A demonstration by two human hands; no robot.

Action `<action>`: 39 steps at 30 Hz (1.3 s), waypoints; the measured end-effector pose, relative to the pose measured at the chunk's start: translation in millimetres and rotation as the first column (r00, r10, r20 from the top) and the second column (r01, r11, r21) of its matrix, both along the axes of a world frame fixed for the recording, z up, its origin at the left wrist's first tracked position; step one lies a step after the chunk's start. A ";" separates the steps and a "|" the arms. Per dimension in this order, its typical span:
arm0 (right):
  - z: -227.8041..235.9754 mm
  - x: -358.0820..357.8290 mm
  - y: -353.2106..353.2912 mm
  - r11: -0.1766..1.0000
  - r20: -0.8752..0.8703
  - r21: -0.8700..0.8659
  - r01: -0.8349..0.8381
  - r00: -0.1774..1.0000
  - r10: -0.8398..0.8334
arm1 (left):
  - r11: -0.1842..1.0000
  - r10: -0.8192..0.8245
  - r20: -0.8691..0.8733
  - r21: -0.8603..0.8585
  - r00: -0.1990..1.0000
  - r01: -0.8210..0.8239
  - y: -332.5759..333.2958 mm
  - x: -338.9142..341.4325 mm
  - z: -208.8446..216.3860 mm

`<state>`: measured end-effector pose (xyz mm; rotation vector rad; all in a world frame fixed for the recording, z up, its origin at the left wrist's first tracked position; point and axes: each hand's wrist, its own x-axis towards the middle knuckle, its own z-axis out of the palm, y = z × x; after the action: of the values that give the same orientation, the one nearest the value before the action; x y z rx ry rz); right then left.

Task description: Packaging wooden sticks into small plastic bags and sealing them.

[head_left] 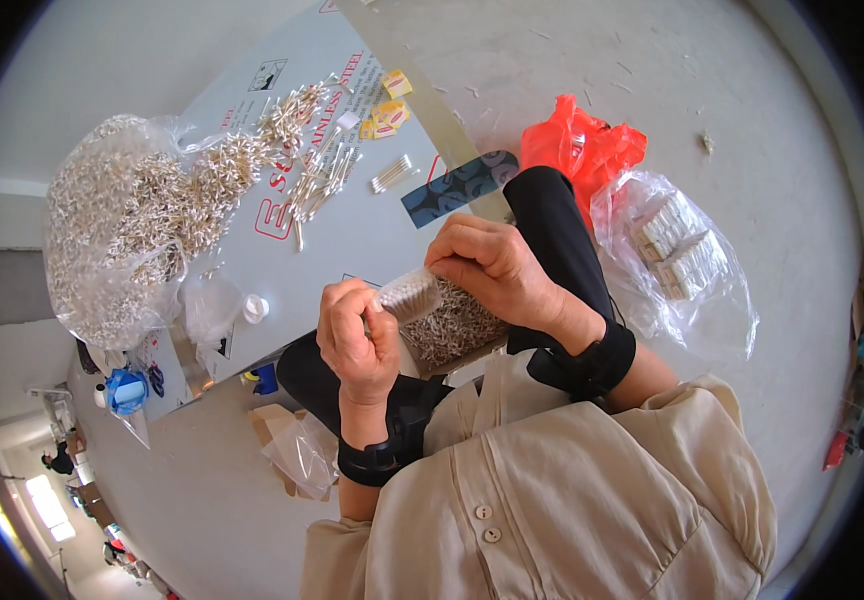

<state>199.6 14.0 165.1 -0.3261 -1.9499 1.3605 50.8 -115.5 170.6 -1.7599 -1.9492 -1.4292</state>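
Observation:
A small clear bag packed with cotton swabs (410,299) is stretched between my two hands, its swab tips showing through the film. My left hand (357,335) pinches one end of it. At the upper corner, my right hand (495,268) grips the film with thumb and fingers. Just beneath the bag, a cardboard box (464,362) full of loose cotton swabs (455,330) rests between my legs, partly covered by my hands and the bag.
A big clear bag of cotton swabs (117,230) spills onto the film-covered table (252,275). Near its far edge lie small yellow boxes (389,115); a white cap (255,308) sits closer. To my right are a red plastic bag (577,145) and a clear bag of packed swabs (687,255).

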 end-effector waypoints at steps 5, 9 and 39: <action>1.5 0.7 -4.2 0.987 -0.004 0.148 0.066 0.998 -0.066 | 0.997 -0.048 -0.076 -0.057 0.996 0.044 8.6 1.1 19.4; 3.9 -1.5 -7.3 0.967 -0.002 0.244 0.070 0.997 -0.072 | 0.981 -0.135 -0.002 -0.144 0.991 0.134 14.3 4.2 17.8; -120.7 -60.2 19.6 0.699 0.116 -0.705 0.117 0.992 -0.049 | 0.976 0.208 0.957 -0.217 0.200 0.024 60.2 -25.7 -117.5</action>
<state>139.4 33.6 44.3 -0.8431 -1.3553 2.0324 25.2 -55.4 53.1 -0.5041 -2.6482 -2.8374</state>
